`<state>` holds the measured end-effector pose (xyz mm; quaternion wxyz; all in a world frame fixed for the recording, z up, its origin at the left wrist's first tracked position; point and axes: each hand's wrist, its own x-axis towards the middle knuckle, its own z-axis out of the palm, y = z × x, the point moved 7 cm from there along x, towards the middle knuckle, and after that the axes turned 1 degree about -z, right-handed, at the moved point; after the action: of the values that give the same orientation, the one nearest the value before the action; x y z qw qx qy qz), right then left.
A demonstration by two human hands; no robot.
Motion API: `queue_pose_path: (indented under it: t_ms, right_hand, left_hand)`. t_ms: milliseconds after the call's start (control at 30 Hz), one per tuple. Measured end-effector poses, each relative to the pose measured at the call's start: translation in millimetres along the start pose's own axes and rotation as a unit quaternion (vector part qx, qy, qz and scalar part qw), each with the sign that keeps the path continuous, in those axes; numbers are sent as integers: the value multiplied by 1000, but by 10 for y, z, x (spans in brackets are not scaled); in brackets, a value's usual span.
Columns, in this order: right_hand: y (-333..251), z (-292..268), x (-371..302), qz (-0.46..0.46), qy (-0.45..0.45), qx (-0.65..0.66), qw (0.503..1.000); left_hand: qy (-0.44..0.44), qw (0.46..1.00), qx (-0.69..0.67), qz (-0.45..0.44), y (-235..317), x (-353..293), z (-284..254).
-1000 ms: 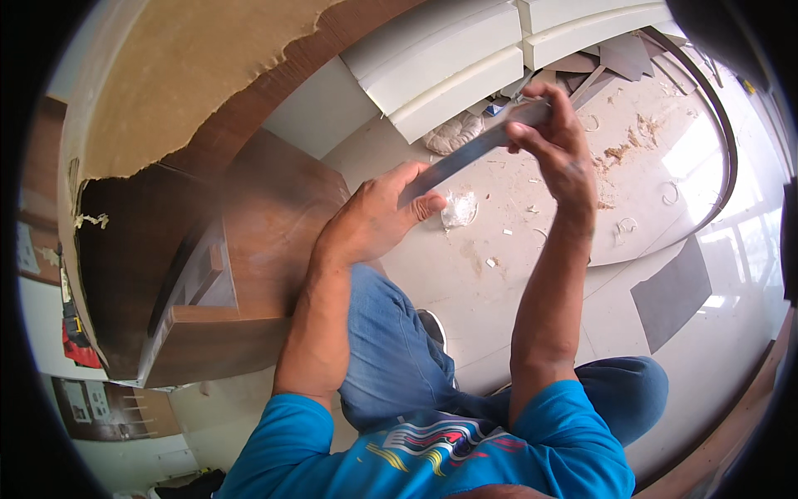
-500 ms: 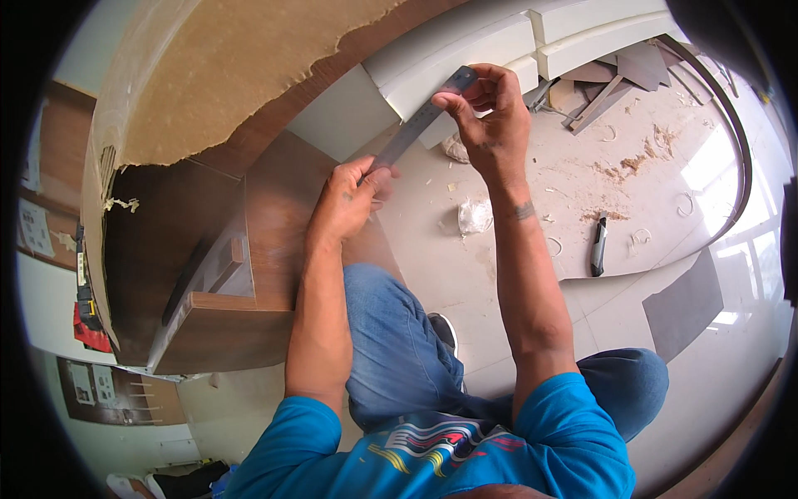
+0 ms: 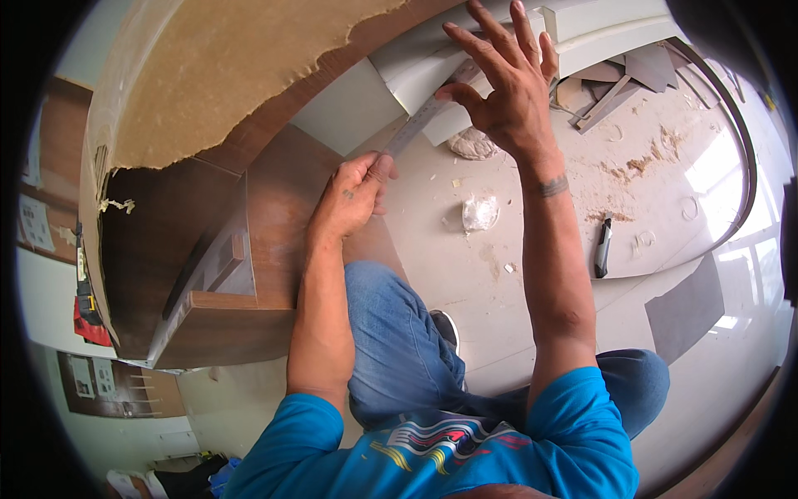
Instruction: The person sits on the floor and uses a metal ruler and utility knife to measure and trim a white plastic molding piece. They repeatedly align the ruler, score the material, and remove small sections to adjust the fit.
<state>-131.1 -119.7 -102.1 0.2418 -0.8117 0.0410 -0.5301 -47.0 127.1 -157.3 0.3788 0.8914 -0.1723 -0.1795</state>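
Observation:
A metal ruler slants up and to the right from my left hand, whose fingers are closed around its near end. Past its far end, my right hand is spread, fingers stretched out and thumb close to the ruler; whether the thumb touches it I cannot tell. Beneath the left hand lies a brown wood-grain panel of a cabinet-like piece. White drawer-like fronts stand behind the right hand.
Torn brown cardboard overhangs the upper left. On the tiled floor lie a utility knife, a crumpled white plastic wrap, a grey sheet, scattered shavings and board scraps. A long dark strip curves along the right.
My right hand has let go of the ruler's far end, opening its fingers and moving up and to the right. My left hand has stayed nearly in place, still holding the ruler.

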Motion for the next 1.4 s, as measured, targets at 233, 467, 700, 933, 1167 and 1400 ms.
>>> queue_pose_path:
  t_ms: [233,467,700,933,1167,1400]
  right_hand:
    - [68,62,24,-19,-62,30,997]
    - [91,60,45,8,-41,55,998]
    - [51,31,67,21,-31,57,998]
    - [95,41,60,19,-23,63,998]
    - [119,47,54,18,-19,80,996]
    - [115,58,39,5,-22,78,997]
  left_hand:
    - [30,999,15,36,127,-1,-88]
    - [48,994,68,65,124,45,-125]
    - [88,987,69,119,129,57,-121]
    - [92,987,63,118,168,44,-121]
    - [97,985,87,109,185,51,-148]
    - [99,985,75,116,167,27,-139]
